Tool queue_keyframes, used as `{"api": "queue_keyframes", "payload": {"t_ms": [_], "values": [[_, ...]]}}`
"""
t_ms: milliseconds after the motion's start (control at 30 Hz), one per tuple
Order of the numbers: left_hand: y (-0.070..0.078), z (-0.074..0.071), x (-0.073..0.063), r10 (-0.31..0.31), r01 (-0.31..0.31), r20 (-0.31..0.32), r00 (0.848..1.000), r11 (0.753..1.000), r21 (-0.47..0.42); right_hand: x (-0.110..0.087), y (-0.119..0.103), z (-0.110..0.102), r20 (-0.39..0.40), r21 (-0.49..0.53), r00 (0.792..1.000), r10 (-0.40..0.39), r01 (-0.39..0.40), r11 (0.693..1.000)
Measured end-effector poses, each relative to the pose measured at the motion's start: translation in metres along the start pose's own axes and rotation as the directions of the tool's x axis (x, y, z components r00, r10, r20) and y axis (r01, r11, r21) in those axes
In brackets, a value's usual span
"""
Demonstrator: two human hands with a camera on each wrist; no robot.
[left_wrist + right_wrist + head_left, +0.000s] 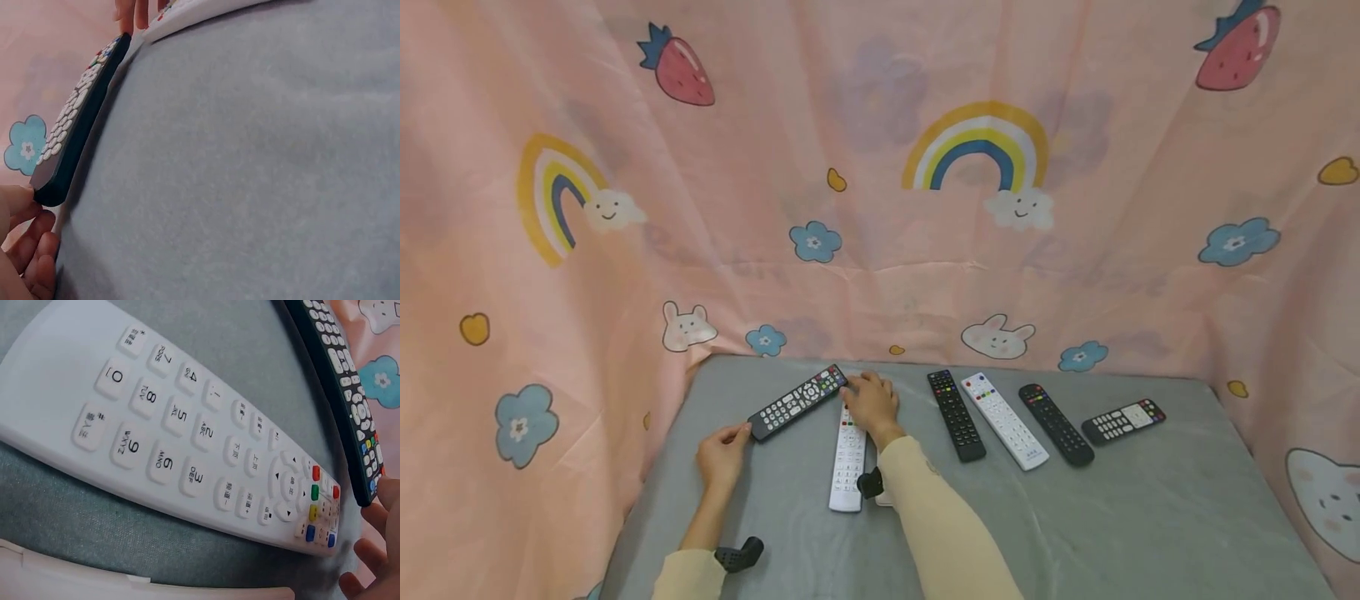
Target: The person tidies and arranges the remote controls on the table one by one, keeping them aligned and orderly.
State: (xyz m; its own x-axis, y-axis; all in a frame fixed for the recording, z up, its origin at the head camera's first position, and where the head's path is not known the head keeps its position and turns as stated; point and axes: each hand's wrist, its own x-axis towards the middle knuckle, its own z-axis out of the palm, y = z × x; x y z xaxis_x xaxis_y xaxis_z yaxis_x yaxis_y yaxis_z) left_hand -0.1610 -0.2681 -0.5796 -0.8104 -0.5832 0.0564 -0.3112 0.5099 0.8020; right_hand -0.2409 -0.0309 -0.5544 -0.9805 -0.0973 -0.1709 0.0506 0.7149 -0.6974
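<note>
A black remote control [797, 404] with white buttons lies slantwise between both hands at the left of the table. My left hand [722, 457] pinches its lower left end, thumb above and fingers below in the left wrist view. At the upper right end my right hand [872, 406] pinches the corner between thumb and forefinger. Under the right hand, a white remote control [848, 467] lies lengthwise on the cloth, its top partly covered in the head view. Beside it a second white object [125, 581] shows only its edge, mostly hidden by the right sleeve.
To the right lie a black remote [957, 415], a white remote [1004, 421], another black remote [1057, 425] and a shorter black one [1123, 422]. Grey cloth [1150, 517] covers the table. A pink patterned curtain [880, 292] hangs along its back and sides.
</note>
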Motion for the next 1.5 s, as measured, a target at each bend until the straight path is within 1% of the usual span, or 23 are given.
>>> {"api": "queue_keyframes", "payload": {"t_ms": [67,100,200,267,400,500,633,700,800,933,1067,1233,1367,1433,1500], "values": [[0.001,0.0,0.001,-0.031,0.03,-0.007,1.0,0.999,-0.025,0.0,-0.001,0.0,-0.021,0.027,1.0,0.0,0.0,1.0],[0.002,-0.001,0.001,-0.045,0.045,-0.002,0.999,0.998,-0.039,0.002,0.0,0.001,-0.054,0.027,0.998,-0.015,0.016,1.0],[0.005,-0.002,0.001,-0.09,0.093,0.037,0.995,0.991,-0.093,0.002,-0.001,0.0,-0.111,0.042,0.993,-0.037,0.041,0.998],[0.007,-0.004,0.001,-0.107,0.116,0.07,0.992,0.985,-0.127,0.002,-0.003,-0.002,-0.148,0.049,0.988,-0.052,0.06,0.997],[0.012,-0.006,0.0,-0.114,0.133,0.113,0.987,0.974,-0.182,0.001,-0.008,-0.01,-0.181,0.098,0.982,-0.055,0.073,0.992],[0.013,-0.009,-0.001,-0.114,0.145,0.154,0.982,0.966,-0.213,0.003,-0.007,-0.01,-0.208,0.132,0.977,-0.043,0.071,0.989],[0.012,-0.01,-0.006,-0.111,0.166,0.216,0.97,0.951,-0.259,0.0,-0.006,-0.009,-0.258,0.141,0.966,-0.025,0.064,0.988],[0.011,-0.01,-0.008,-0.107,0.173,0.232,0.967,0.942,-0.286,-0.001,-0.006,-0.009,-0.27,0.149,0.963,-0.017,0.059,0.987],[0.01,-0.01,-0.012,-0.104,0.183,0.247,0.963,0.929,-0.321,-0.001,-0.005,-0.011,-0.263,0.171,0.965,0.002,0.045,0.984],[0.008,-0.01,-0.017,-0.112,0.213,0.273,0.955,0.902,-0.376,0.001,-0.001,-0.01,-0.229,0.195,0.973,0.015,0.031,0.98],[0.004,-0.01,-0.023,-0.128,0.248,0.306,0.944,0.885,-0.394,0.001,0.003,-0.008,-0.237,0.173,0.971,-0.02,0.063,0.983],[-0.001,-0.011,-0.03,-0.129,0.261,0.334,0.934,0.883,-0.391,-0.001,0.007,-0.005,-0.251,0.172,0.966,-0.06,0.106,0.979],[-0.004,-0.014,-0.035,-0.12,0.263,0.355,0.927,0.883,-0.389,-0.001,0.007,-0.004,-0.243,0.175,0.968,-0.07,0.115,0.978],[-0.007,-0.015,-0.037,-0.108,0.261,0.361,0.926,0.876,-0.406,0.0,0.005,-0.004,-0.235,0.185,0.969,-0.075,0.12,0.975],[-0.008,-0.015,-0.04,-0.094,0.25,0.359,0.929,0.874,-0.417,0.0,0.002,-0.005,-0.225,0.201,0.971,-0.079,0.126,0.971]]}}
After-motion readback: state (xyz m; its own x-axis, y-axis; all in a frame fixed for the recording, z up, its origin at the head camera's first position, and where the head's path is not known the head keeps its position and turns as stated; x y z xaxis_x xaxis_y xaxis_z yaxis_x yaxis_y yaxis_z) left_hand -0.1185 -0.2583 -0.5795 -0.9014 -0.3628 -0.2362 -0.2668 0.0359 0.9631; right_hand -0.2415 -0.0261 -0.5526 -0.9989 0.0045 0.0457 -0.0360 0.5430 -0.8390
